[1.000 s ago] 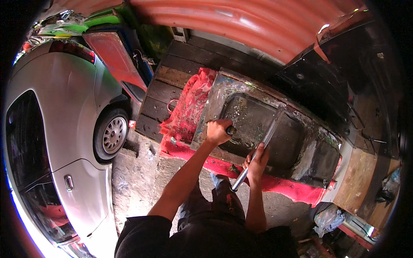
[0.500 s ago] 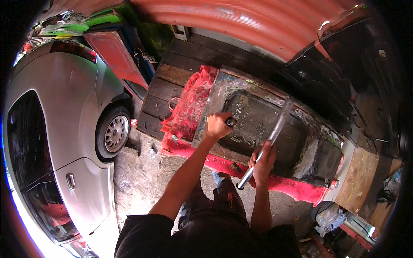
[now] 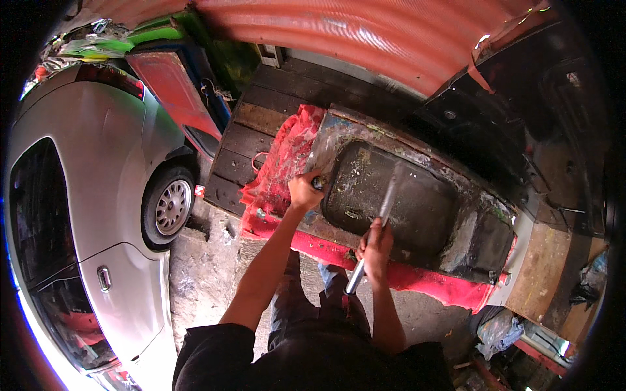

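Observation:
My left hand [image 3: 303, 190] is closed around a dark round-ended handle [image 3: 318, 182]; the rest of that tool is hidden. It is over the left border of a worn, dirty metal vehicle panel [image 3: 479, 238] with a sunken dark middle. Wrapped round a long silver metal bar [image 3: 390, 195], my right hand [image 3: 375, 249] is near the panel's front edge. The bar slants across the recess, its far end blurred and its near end sticking out toward me. Whether the bar touches the panel I cannot tell. Loose flakes lie in the recess.
Under the panel are a red cloth [image 3: 280, 159] and dark wooden planks [image 3: 251, 140]. A silver car [image 3: 111, 163] stands at left, beside a leaning red panel [image 3: 173, 85]. Black panels [image 3: 502, 111] lean at back right. Plastic bags [image 3: 499, 335] lie at lower right.
Both hands have shifted left, the left one to the panel's left border. The silver bar has moved left and nearer to me, still in my right hand.

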Action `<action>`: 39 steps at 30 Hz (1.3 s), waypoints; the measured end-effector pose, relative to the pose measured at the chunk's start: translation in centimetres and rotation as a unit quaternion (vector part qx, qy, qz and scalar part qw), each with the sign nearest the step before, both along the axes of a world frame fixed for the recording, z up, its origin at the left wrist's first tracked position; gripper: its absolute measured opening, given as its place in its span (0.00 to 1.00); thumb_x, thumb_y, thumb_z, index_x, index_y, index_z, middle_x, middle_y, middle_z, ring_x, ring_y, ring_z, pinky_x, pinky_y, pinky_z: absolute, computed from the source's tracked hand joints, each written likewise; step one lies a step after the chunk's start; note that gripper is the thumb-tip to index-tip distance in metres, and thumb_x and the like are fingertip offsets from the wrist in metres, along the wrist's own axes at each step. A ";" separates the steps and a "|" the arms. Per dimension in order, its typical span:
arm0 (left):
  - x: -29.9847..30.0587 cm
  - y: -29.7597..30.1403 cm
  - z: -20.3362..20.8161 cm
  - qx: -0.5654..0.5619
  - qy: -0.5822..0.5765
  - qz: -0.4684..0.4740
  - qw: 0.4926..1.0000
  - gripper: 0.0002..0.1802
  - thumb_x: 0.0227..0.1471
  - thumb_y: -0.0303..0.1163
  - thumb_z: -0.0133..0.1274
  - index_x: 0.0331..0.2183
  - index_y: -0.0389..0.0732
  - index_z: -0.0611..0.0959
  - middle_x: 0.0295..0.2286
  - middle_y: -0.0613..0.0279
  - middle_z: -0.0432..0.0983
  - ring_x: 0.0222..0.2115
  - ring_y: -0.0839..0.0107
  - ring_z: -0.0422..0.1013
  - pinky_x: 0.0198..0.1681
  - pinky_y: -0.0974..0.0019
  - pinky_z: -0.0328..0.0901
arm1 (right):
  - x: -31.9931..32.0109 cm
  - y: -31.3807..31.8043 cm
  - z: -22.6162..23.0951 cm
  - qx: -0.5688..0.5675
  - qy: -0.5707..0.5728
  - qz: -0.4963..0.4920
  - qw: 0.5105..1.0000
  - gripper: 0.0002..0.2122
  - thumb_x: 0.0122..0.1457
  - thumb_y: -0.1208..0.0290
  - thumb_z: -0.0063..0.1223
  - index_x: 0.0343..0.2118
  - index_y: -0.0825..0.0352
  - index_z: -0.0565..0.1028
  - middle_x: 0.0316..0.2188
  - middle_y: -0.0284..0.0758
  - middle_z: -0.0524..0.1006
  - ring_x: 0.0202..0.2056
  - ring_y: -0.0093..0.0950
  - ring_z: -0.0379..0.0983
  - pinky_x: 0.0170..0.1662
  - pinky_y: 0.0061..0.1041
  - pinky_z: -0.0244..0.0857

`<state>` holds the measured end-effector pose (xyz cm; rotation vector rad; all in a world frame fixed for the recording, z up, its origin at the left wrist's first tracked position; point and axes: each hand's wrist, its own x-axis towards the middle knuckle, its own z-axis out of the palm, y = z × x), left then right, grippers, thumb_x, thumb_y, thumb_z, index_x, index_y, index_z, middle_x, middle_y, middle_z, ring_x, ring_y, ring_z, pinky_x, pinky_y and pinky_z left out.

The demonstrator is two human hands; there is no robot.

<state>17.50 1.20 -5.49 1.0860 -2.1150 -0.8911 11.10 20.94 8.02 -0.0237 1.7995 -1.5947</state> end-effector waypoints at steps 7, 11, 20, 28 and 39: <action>-1.7 4.0 2.7 -0.040 0.026 -0.132 0.990 0.16 0.25 0.32 0.60 0.27 0.45 0.82 0.26 0.60 0.78 0.28 0.57 0.75 0.29 0.56 0.69 | -3.7 0.2 2.2 -0.029 0.052 -0.028 0.998 0.16 0.66 0.52 0.39 0.33 0.60 0.60 0.11 0.27 0.59 0.08 0.17 0.55 0.09 0.19 0.48; -2.1 4.7 2.6 -0.041 -0.015 -0.167 0.985 0.18 0.24 0.32 0.60 0.28 0.46 0.82 0.28 0.60 0.79 0.29 0.57 0.76 0.31 0.55 0.69 | -2.8 0.9 2.0 -0.014 0.010 -0.041 0.999 0.17 0.66 0.51 0.40 0.31 0.61 0.60 0.11 0.27 0.58 0.08 0.17 0.53 0.09 0.20 0.47; -1.3 4.0 1.9 -0.031 -0.009 -0.193 0.981 0.18 0.24 0.32 0.60 0.28 0.46 0.82 0.27 0.60 0.79 0.29 0.57 0.76 0.30 0.56 0.69 | -0.7 2.6 0.2 -0.015 -0.029 -0.026 0.999 0.17 0.65 0.47 0.39 0.33 0.58 0.61 0.11 0.26 0.59 0.08 0.16 0.52 0.10 0.18 0.45; -0.4 3.7 2.1 -0.087 -0.006 -0.243 0.966 0.15 0.25 0.34 0.59 0.25 0.47 0.82 0.23 0.59 0.77 0.26 0.55 0.75 0.27 0.55 0.68 | 1.2 3.7 0.0 -0.031 -0.022 -0.005 0.999 0.18 0.64 0.48 0.41 0.35 0.60 0.61 0.13 0.27 0.58 0.09 0.16 0.53 0.10 0.19 0.48; -0.5 3.0 2.0 -0.051 -0.015 -0.253 0.966 0.15 0.27 0.35 0.59 0.27 0.48 0.84 0.23 0.60 0.79 0.26 0.57 0.76 0.28 0.55 0.69 | 5.7 3.4 -1.8 -0.051 0.032 -0.105 0.993 0.13 0.66 0.55 0.41 0.43 0.59 0.62 0.12 0.25 0.57 0.09 0.15 0.54 0.10 0.18 0.49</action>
